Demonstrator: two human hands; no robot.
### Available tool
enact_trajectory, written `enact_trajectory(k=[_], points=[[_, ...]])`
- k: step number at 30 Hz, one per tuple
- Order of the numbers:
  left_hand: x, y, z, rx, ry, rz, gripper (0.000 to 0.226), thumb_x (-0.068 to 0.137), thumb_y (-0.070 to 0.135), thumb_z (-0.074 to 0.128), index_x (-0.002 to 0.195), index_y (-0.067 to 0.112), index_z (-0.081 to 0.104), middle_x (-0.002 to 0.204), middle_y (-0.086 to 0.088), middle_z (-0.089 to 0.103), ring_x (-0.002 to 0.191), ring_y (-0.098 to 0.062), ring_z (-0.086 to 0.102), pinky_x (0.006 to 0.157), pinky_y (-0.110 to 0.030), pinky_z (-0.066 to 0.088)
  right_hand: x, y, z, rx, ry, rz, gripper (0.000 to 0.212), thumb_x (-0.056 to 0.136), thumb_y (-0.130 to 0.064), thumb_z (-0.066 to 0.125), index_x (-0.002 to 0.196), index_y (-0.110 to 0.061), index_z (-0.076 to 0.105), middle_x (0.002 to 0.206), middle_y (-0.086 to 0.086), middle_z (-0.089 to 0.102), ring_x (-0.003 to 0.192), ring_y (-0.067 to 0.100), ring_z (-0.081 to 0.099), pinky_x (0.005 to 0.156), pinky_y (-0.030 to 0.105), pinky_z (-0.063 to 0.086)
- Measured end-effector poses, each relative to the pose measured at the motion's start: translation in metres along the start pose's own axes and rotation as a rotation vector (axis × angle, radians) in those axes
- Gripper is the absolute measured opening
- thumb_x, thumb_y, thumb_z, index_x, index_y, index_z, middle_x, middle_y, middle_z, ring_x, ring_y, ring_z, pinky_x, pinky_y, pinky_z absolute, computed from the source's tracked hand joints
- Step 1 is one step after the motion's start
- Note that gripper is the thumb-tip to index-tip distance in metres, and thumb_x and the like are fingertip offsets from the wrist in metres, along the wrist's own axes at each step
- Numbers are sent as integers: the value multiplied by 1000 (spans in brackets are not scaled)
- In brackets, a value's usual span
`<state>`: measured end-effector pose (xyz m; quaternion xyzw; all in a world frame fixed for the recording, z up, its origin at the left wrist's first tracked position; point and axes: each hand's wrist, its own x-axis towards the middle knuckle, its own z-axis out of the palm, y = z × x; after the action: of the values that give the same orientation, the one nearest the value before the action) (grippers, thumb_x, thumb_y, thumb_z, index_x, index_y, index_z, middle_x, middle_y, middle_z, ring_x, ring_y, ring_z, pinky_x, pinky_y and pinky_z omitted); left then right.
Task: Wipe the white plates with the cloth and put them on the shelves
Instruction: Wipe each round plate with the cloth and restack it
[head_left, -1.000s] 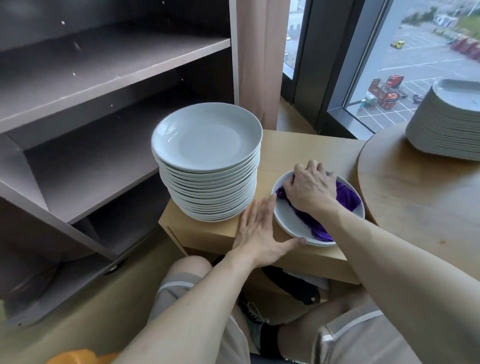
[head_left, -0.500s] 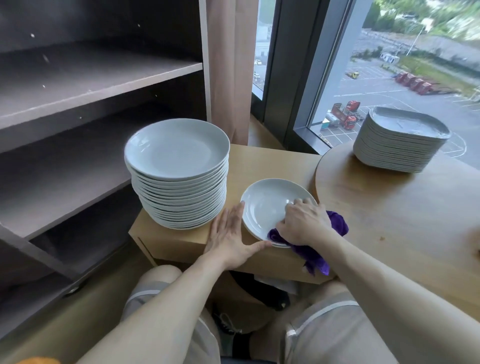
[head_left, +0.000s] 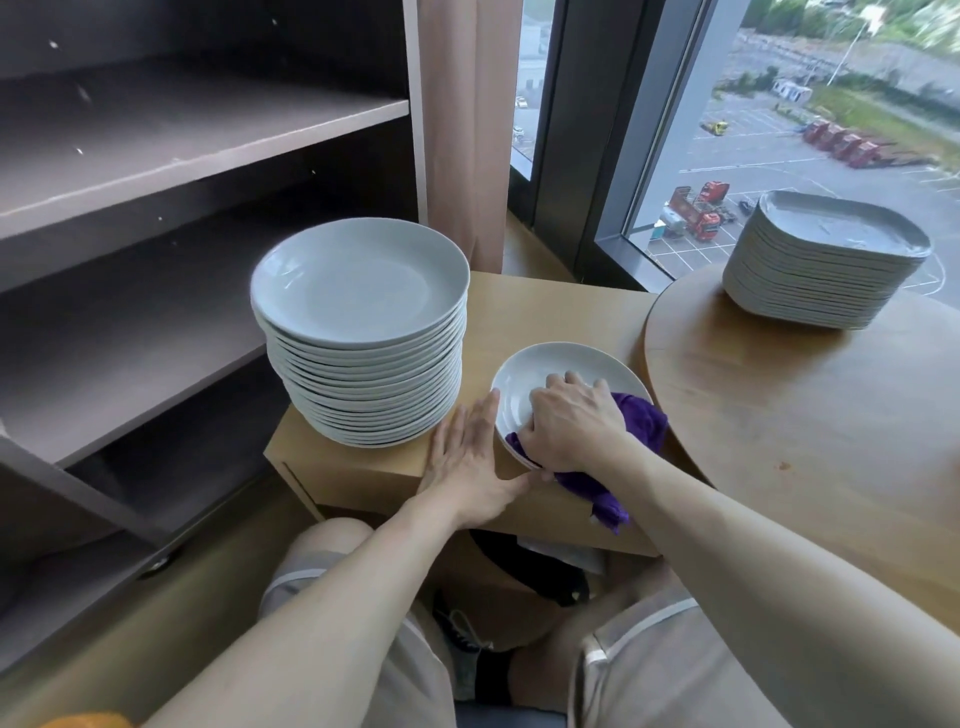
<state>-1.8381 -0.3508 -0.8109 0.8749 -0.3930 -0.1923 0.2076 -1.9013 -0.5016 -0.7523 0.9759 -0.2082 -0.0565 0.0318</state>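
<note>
On the counter (head_left: 545, 306) beside the stack (head_left: 363, 332): right hand (head_left: 571, 423) grips cloth (head_left: 636, 421), wiping plate (head_left: 540, 371); left hand (head_left: 467, 457) flat, steadying the rim. Next: lift it to the shelves (head_left: 156, 322).

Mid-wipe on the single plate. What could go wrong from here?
The plate sits near the front edge of the stand, and the left hand only braces its rim flat; a hard wipe by the right hand with the cloth could slide it off. The tall stack stands close beside the left hand; a bump might topple it.
</note>
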Motion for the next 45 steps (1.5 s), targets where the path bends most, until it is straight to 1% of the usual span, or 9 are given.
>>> enact_trajectory(k=[5, 9, 11, 13, 18, 29, 33, 37, 45], points=[[3, -3, 4, 30, -2, 4, 118, 69, 104, 25, 150, 44, -35, 169, 12, -20, 151, -9, -28, 125, -42, -15, 23, -6, 12, 38, 127, 12, 30, 94, -43, 36, 87, -19, 51, 97, 3, 54, 89, 22, 38, 76, 41, 27], [3, -4, 7, 41, 14, 2, 116, 68, 105, 21, 147, 44, -38, 167, 14, -24, 138, 0, -45, 120, -35, -22, 43, -3, 16, 70, 184, 31, 53, 86, -54, 22, 98, -18, 60, 106, 6, 59, 101, 25, 49, 77, 43, 31], [2, -4, 8, 20, 23, 1, 116, 67, 106, 23, 146, 47, -38, 166, 18, -24, 130, 4, -51, 116, -33, -24, 52, 0, 16, 82, 215, 67, 53, 87, -52, 25, 102, -18, 63, 108, 7, 61, 102, 26, 52, 79, 45, 38], [2, -3, 9, 23, 28, -4, 118, 67, 106, 23, 148, 46, -37, 166, 17, -25, 138, -1, -44, 120, -36, -21, 60, 3, 16, 74, 240, 116, 48, 92, -49, 31, 105, -17, 65, 109, 9, 61, 101, 27, 53, 83, 47, 43], [0, -1, 7, 35, 15, -15, 117, 67, 106, 23, 149, 46, -34, 166, 17, -24, 143, -2, -37, 120, -36, -22, 61, 9, 16, 62, 230, 181, 46, 96, -50, 37, 110, -15, 64, 113, 10, 59, 103, 29, 52, 87, 49, 43], [0, 1, 4, 16, 23, -21, 110, 64, 107, 27, 134, 60, -44, 151, 29, -32, 113, 14, -59, 114, -33, -23, 12, 46, 13, 9, 102, 253, 38, 94, -45, 41, 110, -16, 60, 118, 8, 58, 112, 29, 50, 86, 45, 35], [1, 0, 4, 26, 22, -27, 109, 64, 107, 25, 134, 59, -43, 166, 21, -22, 134, 3, -45, 120, -34, -20, -1, 32, 10, 20, 65, 200, 39, 93, -44, 40, 110, -16, 63, 115, 8, 58, 110, 29, 51, 92, 46, 41], [2, 1, 4, 15, 20, -27, 112, 63, 108, 25, 138, 58, -40, 168, 19, -17, 138, 4, -34, 121, -34, -19, -6, 14, 11, 23, 78, 108, 31, 91, -42, 41, 98, -17, 58, 102, 5, 54, 94, 24, 43, 78, 42, 32], [4, -2, 6, -9, 36, -17, 116, 64, 107, 27, 146, 52, -34, 169, 16, -16, 150, -6, -28, 125, -40, -15, 13, 3, 22, 137, 143, 39, 30, 91, -49, 39, 81, -22, 49, 80, -8, 38, 86, 20, 39, 74, 38, 29]])
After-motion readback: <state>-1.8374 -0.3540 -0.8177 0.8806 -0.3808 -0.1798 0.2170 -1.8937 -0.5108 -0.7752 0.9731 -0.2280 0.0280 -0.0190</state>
